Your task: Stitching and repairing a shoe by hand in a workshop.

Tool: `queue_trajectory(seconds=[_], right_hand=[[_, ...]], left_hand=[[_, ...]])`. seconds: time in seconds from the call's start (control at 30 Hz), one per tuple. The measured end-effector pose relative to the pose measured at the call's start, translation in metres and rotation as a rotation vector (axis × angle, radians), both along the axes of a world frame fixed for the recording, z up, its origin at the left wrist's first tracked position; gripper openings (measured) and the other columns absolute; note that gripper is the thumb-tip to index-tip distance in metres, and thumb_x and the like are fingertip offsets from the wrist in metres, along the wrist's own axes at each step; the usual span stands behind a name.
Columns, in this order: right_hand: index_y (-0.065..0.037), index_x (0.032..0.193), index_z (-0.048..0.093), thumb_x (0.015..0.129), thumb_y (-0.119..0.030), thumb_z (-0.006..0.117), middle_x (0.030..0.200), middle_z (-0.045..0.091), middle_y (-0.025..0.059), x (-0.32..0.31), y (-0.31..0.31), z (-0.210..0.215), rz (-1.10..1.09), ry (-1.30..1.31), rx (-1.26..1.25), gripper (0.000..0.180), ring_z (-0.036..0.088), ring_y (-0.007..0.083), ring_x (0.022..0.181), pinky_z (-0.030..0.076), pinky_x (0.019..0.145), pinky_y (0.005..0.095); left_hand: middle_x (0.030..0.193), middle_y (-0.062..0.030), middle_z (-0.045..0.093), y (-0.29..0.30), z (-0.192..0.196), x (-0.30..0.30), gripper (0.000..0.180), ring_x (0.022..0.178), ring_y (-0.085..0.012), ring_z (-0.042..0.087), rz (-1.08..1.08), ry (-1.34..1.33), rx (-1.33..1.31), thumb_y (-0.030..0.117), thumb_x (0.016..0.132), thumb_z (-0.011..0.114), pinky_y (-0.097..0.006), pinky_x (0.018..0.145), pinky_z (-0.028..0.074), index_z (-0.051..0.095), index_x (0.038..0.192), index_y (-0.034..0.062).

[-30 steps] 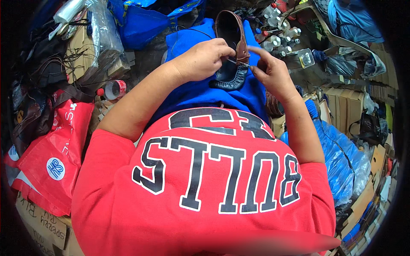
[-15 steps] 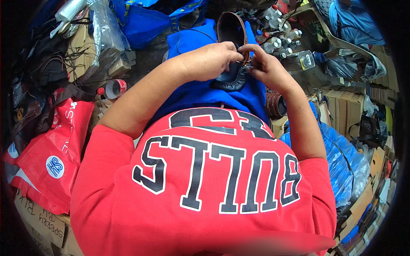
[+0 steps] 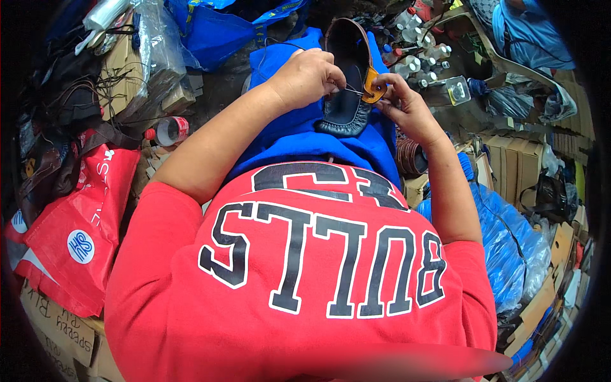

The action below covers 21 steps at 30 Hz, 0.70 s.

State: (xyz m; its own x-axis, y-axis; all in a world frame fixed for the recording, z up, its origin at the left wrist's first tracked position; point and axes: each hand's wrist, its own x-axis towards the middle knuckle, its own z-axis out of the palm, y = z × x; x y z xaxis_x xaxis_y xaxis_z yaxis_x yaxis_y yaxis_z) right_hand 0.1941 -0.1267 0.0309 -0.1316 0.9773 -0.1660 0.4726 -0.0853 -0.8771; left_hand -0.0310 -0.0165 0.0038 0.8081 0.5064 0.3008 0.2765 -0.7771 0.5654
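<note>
- Change: a second ago my left hand (image 3: 305, 77) lay over the middle of the dark shoe (image 3: 347, 95) and my right hand (image 3: 402, 102) gripped its side; now both hands meet at the shoe's right edge, where a tan tab (image 3: 372, 84) stands up from the rim
- Meaning: by my reading, the work has passed from steadying the shoe to fine handling at that tab, with a thin thread or needle (image 3: 351, 91) stretched between the two hands
- Left hand: forearm comes in from the lower left across my lap, knuckles up, fingers curled close and pinched on the near end of the thread; it rests against the shoe's opening
- Right hand: forearm comes up along my right side, wrist bent inward, thumb and forefinger closed narrowly on the tan tab; the other fingers are folded beneath
- Shoe: lies on the blue cloth (image 3: 299, 137) over my lap, gathered toe toward me, opening pointing away
- Surroundings: small bottles (image 3: 417, 60) stand just beyond the right hand; a red bag (image 3: 83, 223) lies well to my left
</note>
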Motion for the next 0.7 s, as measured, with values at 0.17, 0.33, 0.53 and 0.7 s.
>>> queue_trajectory(seconds=[0.17, 0.33, 0.53, 0.7], right_hand=[[-0.012, 0.116, 0.05, 0.082, 0.008, 0.059, 0.086, 0.048, -0.0038, 0.004, -0.001, 0.001, -0.006, 0.003, -0.058, 0.041, 0.043, 0.0052, 0.076, 0.039, 0.071, 0.0199], [-0.01, 0.117, 0.051, 0.082, 0.009, 0.057, 0.099, 0.054, -0.0037, 0.006, 0.0, 0.004, -0.007, -0.009, -0.108, 0.04, 0.044, 0.005, 0.082, 0.04, 0.075, 0.0198], [-0.012, 0.116, 0.054, 0.081, 0.009, 0.059, 0.08, 0.05, -0.0049, -0.003, -0.001, 0.01, -0.029, 0.031, -0.012, 0.041, 0.044, 0.0041, 0.072, 0.04, 0.069, 0.019], [-0.013, 0.118, 0.054, 0.08, 0.01, 0.059, 0.081, 0.052, -0.0051, 0.001, -0.002, 0.013, -0.023, 0.007, -0.07, 0.045, 0.045, 0.0042, 0.073, 0.041, 0.069, 0.0191]], left_hand=[[0.074, -0.0051, 0.057, 0.001, -0.004, 0.003, 0.011, 0.079, -0.0249, 0.058, 0.003, 0.009, 0.003, 0.012, 0.069, 0.069, -0.038, 0.07, 0.048, 0.072, 0.078, 0.0162], [0.074, -0.0053, 0.056, 0.001, -0.004, 0.005, 0.01, 0.079, -0.0249, 0.057, -0.013, 0.022, -0.019, 0.011, 0.07, 0.069, -0.038, 0.071, 0.048, 0.072, 0.078, 0.0162], [0.071, -0.0067, 0.053, 0.001, -0.004, 0.01, 0.012, 0.075, -0.0273, 0.054, -0.048, -0.043, 0.116, 0.008, 0.066, 0.071, -0.038, 0.065, 0.045, 0.07, 0.076, 0.0131], [0.075, -0.0069, 0.055, 0.002, -0.001, 0.011, 0.01, 0.082, -0.0271, 0.056, -0.067, 0.023, 0.106, 0.007, 0.069, 0.067, -0.038, 0.069, 0.047, 0.071, 0.076, 0.0124]])
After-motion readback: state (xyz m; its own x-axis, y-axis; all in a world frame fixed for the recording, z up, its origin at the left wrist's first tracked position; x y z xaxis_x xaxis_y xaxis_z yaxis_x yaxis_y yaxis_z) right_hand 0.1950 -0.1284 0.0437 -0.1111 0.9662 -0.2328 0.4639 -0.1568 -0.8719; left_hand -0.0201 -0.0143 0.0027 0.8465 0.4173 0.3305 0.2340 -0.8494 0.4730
